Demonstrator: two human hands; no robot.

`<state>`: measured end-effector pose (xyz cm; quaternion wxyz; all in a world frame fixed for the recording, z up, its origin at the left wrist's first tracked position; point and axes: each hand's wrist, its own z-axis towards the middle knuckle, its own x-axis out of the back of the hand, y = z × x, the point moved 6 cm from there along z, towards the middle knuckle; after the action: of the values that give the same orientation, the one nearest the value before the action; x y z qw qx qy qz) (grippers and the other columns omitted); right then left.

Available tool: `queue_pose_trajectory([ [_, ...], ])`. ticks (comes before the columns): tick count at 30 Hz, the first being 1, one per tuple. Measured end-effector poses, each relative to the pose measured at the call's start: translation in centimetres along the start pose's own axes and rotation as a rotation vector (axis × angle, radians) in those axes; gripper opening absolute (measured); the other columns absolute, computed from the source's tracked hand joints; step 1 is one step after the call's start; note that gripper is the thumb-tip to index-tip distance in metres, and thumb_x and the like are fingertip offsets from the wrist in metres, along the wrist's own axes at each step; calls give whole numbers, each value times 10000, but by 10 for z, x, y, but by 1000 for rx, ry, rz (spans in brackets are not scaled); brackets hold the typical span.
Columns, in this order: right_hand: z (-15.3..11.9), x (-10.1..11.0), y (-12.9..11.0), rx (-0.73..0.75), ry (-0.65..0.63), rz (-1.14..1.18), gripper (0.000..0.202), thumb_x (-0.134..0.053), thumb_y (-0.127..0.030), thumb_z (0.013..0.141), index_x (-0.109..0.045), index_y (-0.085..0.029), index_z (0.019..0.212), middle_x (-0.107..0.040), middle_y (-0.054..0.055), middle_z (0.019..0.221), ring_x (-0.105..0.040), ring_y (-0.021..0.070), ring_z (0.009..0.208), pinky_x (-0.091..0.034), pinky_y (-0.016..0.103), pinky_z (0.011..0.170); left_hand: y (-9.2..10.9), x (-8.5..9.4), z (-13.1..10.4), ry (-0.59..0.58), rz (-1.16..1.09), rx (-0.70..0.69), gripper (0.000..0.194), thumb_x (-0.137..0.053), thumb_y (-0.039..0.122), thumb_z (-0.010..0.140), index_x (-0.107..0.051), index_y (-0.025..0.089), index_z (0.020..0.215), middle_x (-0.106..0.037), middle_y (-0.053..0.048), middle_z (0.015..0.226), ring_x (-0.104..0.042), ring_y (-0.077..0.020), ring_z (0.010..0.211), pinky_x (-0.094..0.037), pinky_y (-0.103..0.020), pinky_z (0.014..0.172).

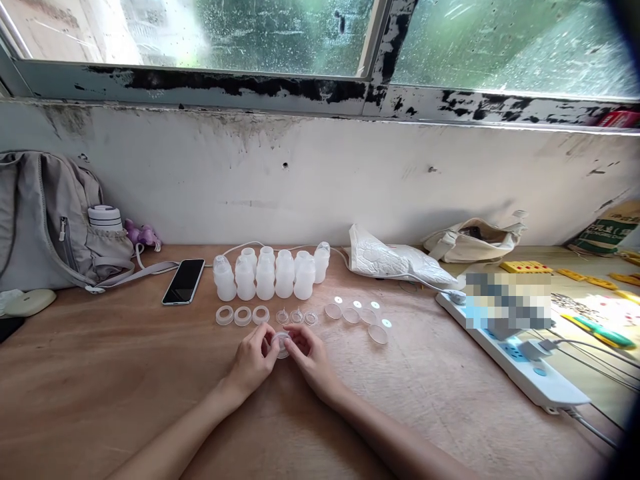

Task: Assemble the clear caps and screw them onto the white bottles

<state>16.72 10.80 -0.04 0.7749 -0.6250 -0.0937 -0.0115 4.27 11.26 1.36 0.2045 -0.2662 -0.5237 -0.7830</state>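
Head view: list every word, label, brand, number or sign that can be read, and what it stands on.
None can be read.
Red package: markings too blurred.
Brown-and-green bag: print too blurred.
White power strip: any marks too small; partly hidden by pixelation.

A brown wooden table (pixel 125 360) spans the lower frame, a grey backpack (pixel 55 220) at far left and a smartphone (pixel 184 282) nearby. Frosted plastic bottles (pixel 265 283) stand clustered at center, with three translucent rings (pixel 243 323), nipple-shaped teats (pixel 297 317) and clear round pieces (pixel 351 316) lined up before them. A silvery-white packet (pixel 395 261) lies right of center; a white power strip (pixel 500 347) runs diagonally at right.
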Motion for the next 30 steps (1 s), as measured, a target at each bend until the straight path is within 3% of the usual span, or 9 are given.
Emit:
queue_pose_trajectory([
  [5, 3, -6, 8, -82, -91, 146, 202, -517, -311, 792, -526, -175, 941, -586, 27, 786, -567, 129, 642, -504, 269, 590, -4, -2, 0, 3, -83, 1, 225, -390, 249, 824, -524, 192, 997, -617, -47, 873, -573, -132, 676, -454, -241, 622],
  [12, 1, -6, 6, -51, -111, 42, 132, -492, -253, 797, -545, -175, 889, -577, -3, 702, -535, 100, 566, -475, 231, 545, -3, -6, -2, -70, -101, 12, 115, -411, 276, 818, -489, 193, 834, -604, -10, 693, -587, -133, 622, -449, -219, 556],
  [18, 1, -3, -1, -14, -77, -81, 114, -492, -189, 773, -579, -167, 843, -570, -6, 664, -488, 99, 569, -426, 217, 539, -5, -10, -3, -98, -22, -4, 75, -417, 266, 801, -439, 194, 806, -564, 2, 646, -561, -132, 575, -424, -224, 530],
  [30, 0, -5, -3, -28, -106, -37, 182, -484, -228, 794, -583, -183, 941, -617, 23, 809, -550, 126, 679, -460, 240, 602, -1, -3, -1, -56, -15, 21, 72, -442, 265, 773, -449, 195, 787, -550, 19, 603, -541, -124, 525, -397, -214, 501],
])
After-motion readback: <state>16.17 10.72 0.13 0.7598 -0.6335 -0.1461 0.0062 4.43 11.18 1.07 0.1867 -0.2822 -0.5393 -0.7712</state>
